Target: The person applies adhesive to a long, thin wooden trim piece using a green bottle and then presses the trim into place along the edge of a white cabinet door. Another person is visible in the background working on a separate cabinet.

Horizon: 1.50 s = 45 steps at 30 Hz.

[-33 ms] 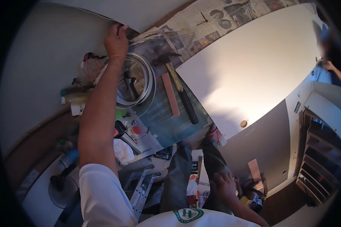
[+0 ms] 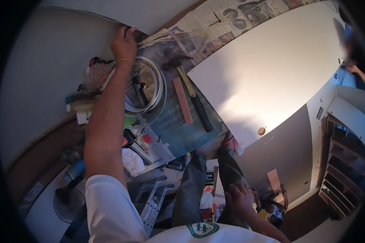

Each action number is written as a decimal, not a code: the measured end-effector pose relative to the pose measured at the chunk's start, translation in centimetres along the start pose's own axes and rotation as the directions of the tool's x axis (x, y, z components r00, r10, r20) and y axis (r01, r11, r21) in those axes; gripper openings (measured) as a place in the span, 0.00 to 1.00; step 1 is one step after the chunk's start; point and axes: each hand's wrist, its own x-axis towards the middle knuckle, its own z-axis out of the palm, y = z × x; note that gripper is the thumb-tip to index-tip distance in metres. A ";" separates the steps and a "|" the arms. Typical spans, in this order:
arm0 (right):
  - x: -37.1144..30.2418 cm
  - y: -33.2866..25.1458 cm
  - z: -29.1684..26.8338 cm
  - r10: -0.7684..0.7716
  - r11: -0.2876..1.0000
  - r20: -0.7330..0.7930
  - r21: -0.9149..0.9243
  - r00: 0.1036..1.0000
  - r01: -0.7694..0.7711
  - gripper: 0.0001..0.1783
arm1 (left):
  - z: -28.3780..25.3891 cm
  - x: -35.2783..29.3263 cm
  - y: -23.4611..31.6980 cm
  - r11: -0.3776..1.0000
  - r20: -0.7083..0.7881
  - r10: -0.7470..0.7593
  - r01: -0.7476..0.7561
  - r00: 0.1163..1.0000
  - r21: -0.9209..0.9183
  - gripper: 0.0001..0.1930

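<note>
My left arm reaches up across the view, and my left hand (image 2: 124, 49) is closed with its fingers bent at the lower edge of a pale panel (image 2: 125, 11); the exact grip is partly hidden. Below that hand lies a coil of white edging strip (image 2: 161, 83). Right of the coil are a hammer (image 2: 196, 104) with a black grip and a flat pinkish strip of wood (image 2: 182, 100), side by side on a blue-green printed sheet (image 2: 170, 129). My right hand (image 2: 240, 197) rests on my right thigh, fingers spread, holding nothing.
A large white board (image 2: 275, 73) with a round hole lies at the right, beside newspaper sheets (image 2: 215, 24). An aluminium ladder (image 2: 153, 206) and a fan (image 2: 69, 204) are lower left. Shelving (image 2: 344, 170) stands at far right; a person's arm (image 2: 359, 73) shows above it. Another person (image 2: 273, 206) is below.
</note>
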 end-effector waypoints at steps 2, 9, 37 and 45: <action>0.0 0.6 0.9 0.029 0.998 0.045 0.048 0.999 -0.031 0.15 | 1.1 -0.3 -0.1 0.947 0.012 -0.122 0.120 0.993 -0.297 0.10; -1.2 1.6 1.7 0.079 0.992 -0.042 0.103 0.996 -0.074 0.12 | 2.7 -2.1 1.0 0.888 -0.062 -0.221 0.174 0.973 -0.426 0.10; -1.8 2.3 2.5 0.138 0.982 -0.139 0.147 0.981 -0.117 0.10 | -3.5 -1.4 9.5 0.634 0.041 -0.193 0.157 0.980 -0.758 0.34; -1.9 2.2 3.1 0.130 0.986 -0.131 0.123 0.983 -0.114 0.10 | -4.1 -0.4 8.5 0.633 0.150 -0.236 0.269 0.960 -0.726 0.38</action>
